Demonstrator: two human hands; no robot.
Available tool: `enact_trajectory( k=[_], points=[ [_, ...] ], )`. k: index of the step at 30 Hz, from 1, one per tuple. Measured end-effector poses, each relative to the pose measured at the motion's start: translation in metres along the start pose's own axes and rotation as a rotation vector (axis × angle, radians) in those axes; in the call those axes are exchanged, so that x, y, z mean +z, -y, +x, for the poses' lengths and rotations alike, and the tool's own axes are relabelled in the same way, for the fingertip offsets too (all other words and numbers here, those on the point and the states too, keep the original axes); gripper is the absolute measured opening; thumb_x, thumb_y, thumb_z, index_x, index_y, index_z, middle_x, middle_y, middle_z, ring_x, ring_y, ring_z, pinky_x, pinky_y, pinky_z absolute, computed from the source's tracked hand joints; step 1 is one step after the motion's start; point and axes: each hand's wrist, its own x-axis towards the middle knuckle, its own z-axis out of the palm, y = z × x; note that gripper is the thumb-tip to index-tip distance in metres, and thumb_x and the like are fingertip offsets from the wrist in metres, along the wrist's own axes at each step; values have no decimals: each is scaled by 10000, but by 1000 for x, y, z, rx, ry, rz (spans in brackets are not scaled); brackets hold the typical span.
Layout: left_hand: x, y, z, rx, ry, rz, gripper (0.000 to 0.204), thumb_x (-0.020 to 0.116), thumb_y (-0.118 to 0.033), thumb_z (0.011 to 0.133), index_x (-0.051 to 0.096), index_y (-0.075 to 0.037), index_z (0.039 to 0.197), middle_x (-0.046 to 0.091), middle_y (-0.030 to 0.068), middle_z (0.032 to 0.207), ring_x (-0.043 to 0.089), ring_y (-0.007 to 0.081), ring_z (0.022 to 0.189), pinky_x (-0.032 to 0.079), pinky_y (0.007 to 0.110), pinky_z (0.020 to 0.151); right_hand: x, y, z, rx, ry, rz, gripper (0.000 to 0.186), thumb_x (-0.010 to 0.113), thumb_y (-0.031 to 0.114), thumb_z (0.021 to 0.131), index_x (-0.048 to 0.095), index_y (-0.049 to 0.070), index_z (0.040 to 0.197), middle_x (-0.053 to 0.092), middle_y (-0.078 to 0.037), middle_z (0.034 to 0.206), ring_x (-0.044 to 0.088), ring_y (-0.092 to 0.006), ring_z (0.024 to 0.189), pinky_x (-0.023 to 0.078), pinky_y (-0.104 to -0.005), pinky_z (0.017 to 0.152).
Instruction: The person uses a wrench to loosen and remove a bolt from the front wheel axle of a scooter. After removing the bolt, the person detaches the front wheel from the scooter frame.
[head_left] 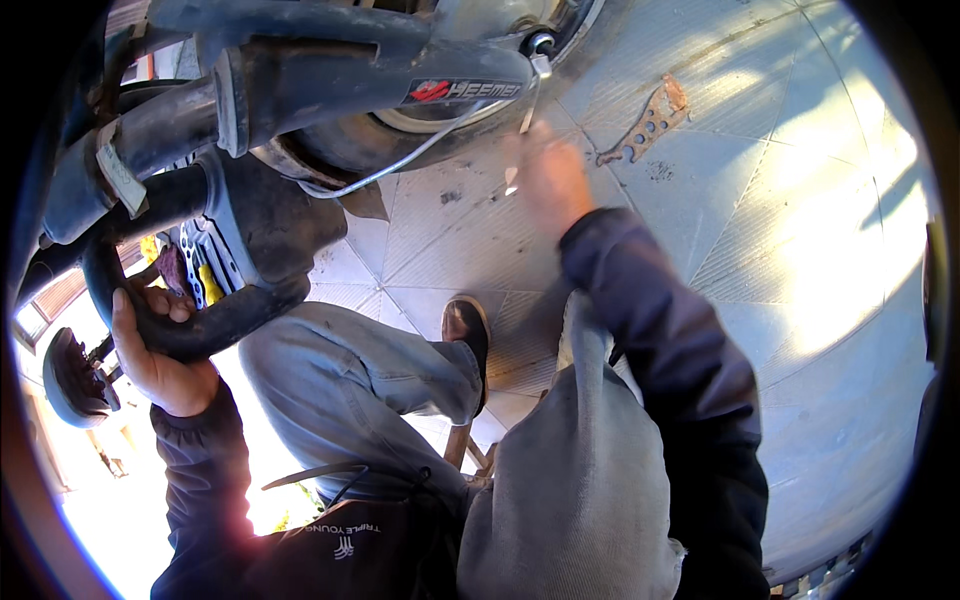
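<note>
Black metal tubing, a thick curved bar (232, 320) on the left of my head view, is where I have the left hand (165, 368): it is closed round the bar, fingers curled over the inner side and thumb along the outer. Up toward the middle, my right hand (560, 185) is a blur beside the handle of a slim metal wrench (530, 110); from this end of the feed I cannot tell how far open it is, or whether it has hold of the handle. The wrench slants down from a bolt (541, 44) at the end of a dark metal arm (320, 85), next to a tyre (350, 148). A silver cable (421, 153) curves below the arm. To the right of the wrench, well apart from it, a rusty plate with round holes (650, 122) lies on the tiled floor (720, 215). Through the gap inside the bar, near the left fingers, I make out a yellow-handled tool (210, 285). Lower down I see grey jeans (570, 470) and one dark shoe (468, 325).
</note>
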Motion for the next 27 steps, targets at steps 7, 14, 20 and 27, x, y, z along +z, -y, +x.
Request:
enact_trajectory(
  k=[7,14,20,27],
  points=[
    [-6,-1,0,-8,39,-19,221,543,-270,920,499,-54,945,469,18,707,460,117,643,403,265,652,-12,2,7,-110,-105,-464,228,486,253,936,467,28,903,613,-194,696,615,-373,667,486,-458,627],
    [-7,-1,0,-21,28,-30,219,534,-270,924,497,-54,925,468,17,703,456,118,639,400,269,650,-97,-24,67,-568,-376,-1005,239,498,311,927,477,75,896,618,-133,726,625,-296,705,513,-398,623],
    [-4,1,1,-12,19,-37,216,527,-272,927,490,-59,920,466,20,701,456,124,638,398,270,652,4,-2,3,-2,-18,63,239,458,247,962,510,14,948,630,-141,764,624,-294,694,492,-395,624],
    [-8,0,0,3,15,-17,215,531,-283,924,488,-72,908,466,16,700,461,122,636,400,267,645,-10,-1,5,-296,46,-275,251,488,241,932,551,5,871,623,-185,777,627,-331,746,482,-416,626]
  ],
)
